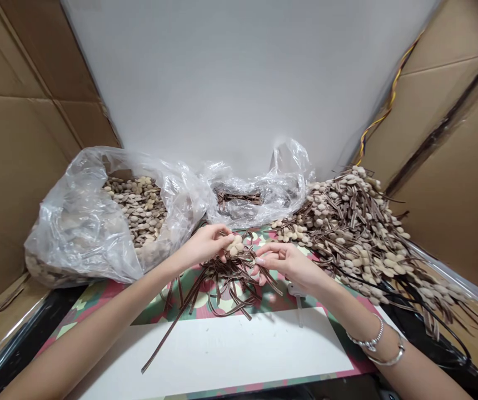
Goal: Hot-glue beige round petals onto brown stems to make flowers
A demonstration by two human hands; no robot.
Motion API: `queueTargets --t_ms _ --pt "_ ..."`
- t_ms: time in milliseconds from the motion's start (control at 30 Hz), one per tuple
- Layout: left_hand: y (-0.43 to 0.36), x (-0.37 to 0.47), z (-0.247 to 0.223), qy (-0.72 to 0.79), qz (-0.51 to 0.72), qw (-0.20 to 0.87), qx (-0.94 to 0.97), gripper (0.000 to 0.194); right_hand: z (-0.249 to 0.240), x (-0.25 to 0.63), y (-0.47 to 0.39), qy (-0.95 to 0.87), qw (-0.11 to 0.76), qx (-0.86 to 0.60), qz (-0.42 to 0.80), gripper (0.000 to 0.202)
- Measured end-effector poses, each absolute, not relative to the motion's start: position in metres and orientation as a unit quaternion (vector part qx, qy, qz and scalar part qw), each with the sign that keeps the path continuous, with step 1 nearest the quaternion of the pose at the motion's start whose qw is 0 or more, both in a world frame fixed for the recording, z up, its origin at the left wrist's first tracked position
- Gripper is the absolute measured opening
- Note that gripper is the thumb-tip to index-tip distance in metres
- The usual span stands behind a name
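Between thumb and fingers, my left hand [212, 243] pinches a beige padded flower [235, 245]. My right hand [283, 262], just to its right, has its thumb and fingers closed on a brown ribbon strip [270, 279] with pale edging. Under both hands lies a loose pile of brown ribbon strips [226, 283] on a patterned mat. One long strip [168, 339] reaches down-left across a white sheet. Beneath my right wrist, a small white tool [297, 290] is partly hidden; its kind is unclear.
A clear plastic bag [84, 216] full of flower pieces stands at left. Another bag [259, 208] with brown strips lies behind my hands. At right rises a heap of flowers with ribbons [355, 222], a black cable [426, 305] beside it. Cardboard walls [459, 166] flank the white board [239, 83].
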State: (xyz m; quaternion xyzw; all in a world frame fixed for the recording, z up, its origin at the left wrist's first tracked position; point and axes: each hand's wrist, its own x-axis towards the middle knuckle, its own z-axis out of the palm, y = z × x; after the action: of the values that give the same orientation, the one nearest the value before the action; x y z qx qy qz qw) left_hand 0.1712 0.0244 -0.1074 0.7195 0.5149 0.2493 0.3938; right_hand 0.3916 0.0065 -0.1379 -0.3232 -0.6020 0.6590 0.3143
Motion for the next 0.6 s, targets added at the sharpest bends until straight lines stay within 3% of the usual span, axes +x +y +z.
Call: queueTargets --t_ms 267,600 --pt "0.007 0.189 -0.113 0.506 0.264 0.299 0.764 0.03 -0.143 0.383 0.002 -0.584 0.339 -0.307 0.671 0.033" --pt "0.005 0.192 -0.115 0.486 0.298 0.374 0.732 0.027 -0.148 0.38 0.002 -0.598 0.373 -0.319 0.634 0.031"
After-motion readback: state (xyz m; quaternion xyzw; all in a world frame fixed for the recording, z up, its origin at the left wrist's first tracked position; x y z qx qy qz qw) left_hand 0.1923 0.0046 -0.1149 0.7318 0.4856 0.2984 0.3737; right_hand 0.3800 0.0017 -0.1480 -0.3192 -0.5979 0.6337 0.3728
